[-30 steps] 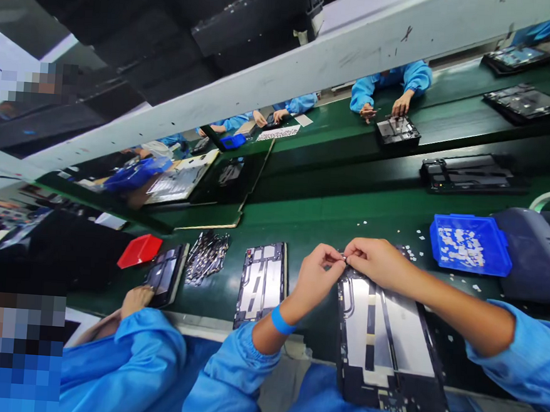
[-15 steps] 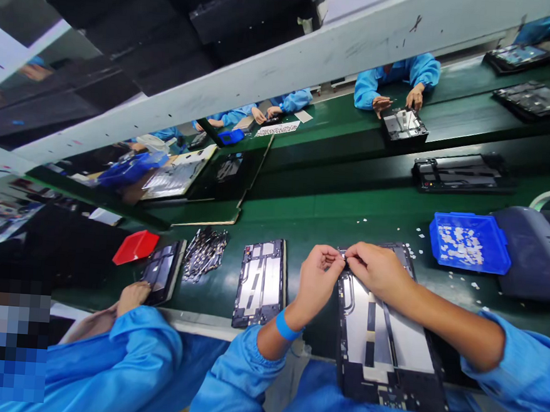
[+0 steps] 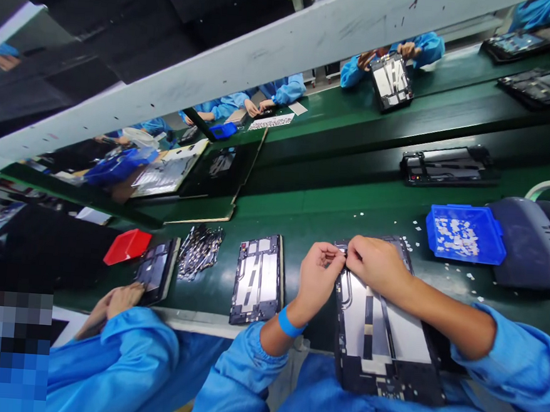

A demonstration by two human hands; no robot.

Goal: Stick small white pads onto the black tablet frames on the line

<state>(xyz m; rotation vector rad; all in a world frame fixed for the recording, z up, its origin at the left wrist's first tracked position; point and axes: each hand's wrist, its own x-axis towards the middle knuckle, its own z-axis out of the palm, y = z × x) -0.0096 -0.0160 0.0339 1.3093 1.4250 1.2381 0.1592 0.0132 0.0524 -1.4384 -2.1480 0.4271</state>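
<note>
An opened tablet point(image 3: 407, 334) with bare silver panels and black ends lies in front of me, its near end over my lap. At its far left corner my left hand point(image 3: 318, 275), with a blue wristband point(image 3: 290, 322), is closed in a pinch. My right hand point(image 3: 378, 265) is closed beside it, thumb and curled fingers at the same corner, the wrist crossing above the tablet. Whatever the fingertips hold is too small or hidden. Left of my hands lies a second opened tablet point(image 3: 258, 280).
A blue tray point(image 3: 494, 237) of small white pieces stands beside a grey tape dispenser point(image 3: 531, 243); white scraps lie around it. To the left are a heap of small metallic parts point(image 3: 199, 252), a red tray point(image 3: 128, 246) and a co-worker's hands point(image 3: 124, 299). A shelf beam point(image 3: 248, 53) crosses above.
My hands stay at the tablet's corner, the right fingers slightly more curled. Across the bench, a co-worker has tilted a tablet up. The neighbour's second hand has come into view at left.
</note>
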